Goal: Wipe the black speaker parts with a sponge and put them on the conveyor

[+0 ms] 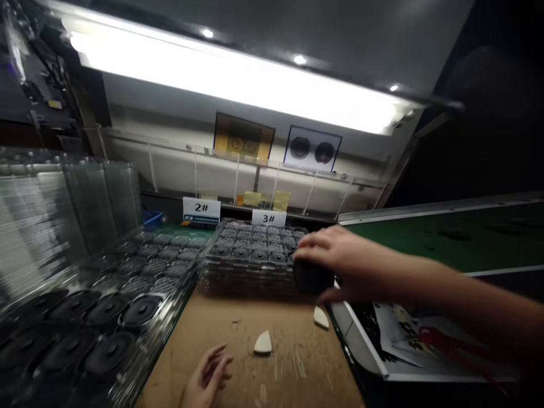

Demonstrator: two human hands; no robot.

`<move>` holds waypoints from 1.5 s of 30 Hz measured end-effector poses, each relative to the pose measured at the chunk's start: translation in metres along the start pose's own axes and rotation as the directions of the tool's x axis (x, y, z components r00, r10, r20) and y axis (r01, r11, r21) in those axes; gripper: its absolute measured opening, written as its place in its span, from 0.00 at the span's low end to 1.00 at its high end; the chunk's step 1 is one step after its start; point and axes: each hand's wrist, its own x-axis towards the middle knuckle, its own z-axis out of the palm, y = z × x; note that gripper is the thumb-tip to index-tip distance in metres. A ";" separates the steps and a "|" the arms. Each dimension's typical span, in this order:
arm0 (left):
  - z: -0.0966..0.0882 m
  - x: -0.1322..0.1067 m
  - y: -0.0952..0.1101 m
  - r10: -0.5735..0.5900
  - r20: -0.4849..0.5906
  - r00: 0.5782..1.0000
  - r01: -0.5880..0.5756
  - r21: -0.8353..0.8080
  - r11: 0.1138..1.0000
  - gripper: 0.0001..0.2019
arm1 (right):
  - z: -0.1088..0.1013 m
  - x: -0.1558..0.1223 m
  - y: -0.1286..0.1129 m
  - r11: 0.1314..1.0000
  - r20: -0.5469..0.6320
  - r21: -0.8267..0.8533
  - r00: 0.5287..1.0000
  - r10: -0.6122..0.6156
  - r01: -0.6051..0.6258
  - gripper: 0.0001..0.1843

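My right hand (pixel 334 255) is closed around a black round part (pixel 312 276), fingers over its top and thumb below. The hand is slightly blurred, beside the right end of a stack of clear plastic trays (pixel 246 277) with black round parts in their pockets. My left hand (pixel 208 377) is low over the wooden board (pixel 238 317), fingers loosely curled and thumb apart, with nothing visible in it. Near it on the board lies a cream wedge-shaped piece (pixel 263 343). A second cream wedge (pixel 321 318) lies by the board's right edge, below my right hand.
To the left stands a large clear tray (pixel 142 310) of black round parts, with tall stacked clear trays (pixel 97 204) behind. On the right are a white-edged bin (pixel 361 340) holding papers and a red cord-like item, and a green conveyor belt (pixel 416 238). Signs marked 2# (pixel 201 209) and 3# (pixel 268 218) stand behind.
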 end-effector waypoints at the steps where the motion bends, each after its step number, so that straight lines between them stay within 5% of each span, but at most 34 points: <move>1: 0.007 -0.011 0.003 -0.020 0.031 0.999 0.023 -0.090 0.996 0.29 | 0.021 -0.002 -0.015 0.990 0.062 0.128 0.996 -0.062 0.054 0.36; 4: 0.025 -0.049 0.014 -0.005 0.244 0.970 0.098 -0.370 0.924 0.35 | 0.078 -0.015 -0.057 0.862 0.165 0.506 0.978 -0.128 0.027 0.37; 7: 0.031 -0.080 0.016 -0.111 0.394 0.913 0.293 -0.439 0.849 0.39 | 0.132 -0.035 -0.090 0.624 0.222 0.770 0.973 -0.066 -0.133 0.36; 11: 0.020 -0.092 0.006 -0.318 0.492 0.811 0.527 -0.375 0.763 0.37 | 0.209 -0.061 -0.136 0.303 0.219 0.916 0.961 0.171 -0.263 0.38; 14: 0.008 -0.085 -0.003 -0.426 0.494 0.758 0.618 -0.334 0.712 0.38 | 0.252 -0.068 -0.171 0.181 0.232 0.936 0.916 0.326 -0.301 0.44; 16: 0.003 -0.076 -0.004 -0.498 0.451 0.741 0.655 -0.318 0.686 0.39 | 0.264 -0.064 -0.181 0.190 0.247 0.925 0.900 0.359 -0.330 0.47; 18: 0.000 -0.066 0.000 -0.560 0.407 0.721 0.688 -0.328 0.647 0.38 | 0.271 -0.055 -0.174 0.306 0.223 0.878 0.880 0.419 -0.368 0.43; 20: 0.000 -0.053 0.006 -0.589 0.386 0.710 0.704 -0.372 0.605 0.34 | 0.279 -0.044 -0.154 0.425 0.182 0.790 0.830 0.527 -0.442 0.34; 23: 0.006 -0.035 0.016 -0.572 0.349 0.742 0.666 -0.477 0.574 0.29 | 0.303 -0.027 -0.118 0.471 0.158 0.697 0.756 0.635 -0.541 0.23; 27: 0.018 -0.018 0.021 -0.548 0.270 0.792 0.587 -0.584 0.560 0.29 | 0.335 -0.006 -0.092 0.492 0.166 0.710 0.798 0.580 -0.505 0.16; 33: 0.030 -0.008 0.025 -0.517 0.293 0.805 0.570 -0.626 0.532 0.28 | 0.335 0.017 -0.084 0.415 0.156 0.786 0.796 0.584 -0.459 0.13; 41: 0.033 -0.003 0.027 -0.548 0.255 0.796 0.578 -0.589 0.565 0.29 | 0.300 -0.011 -0.120 0.257 0.205 0.875 0.796 0.569 -0.409 0.11; 45: 0.040 -0.003 0.027 -0.560 0.270 0.784 0.605 -0.536 0.589 0.32 | 0.266 -0.007 -0.108 0.175 0.233 0.875 0.709 0.665 -0.452 0.11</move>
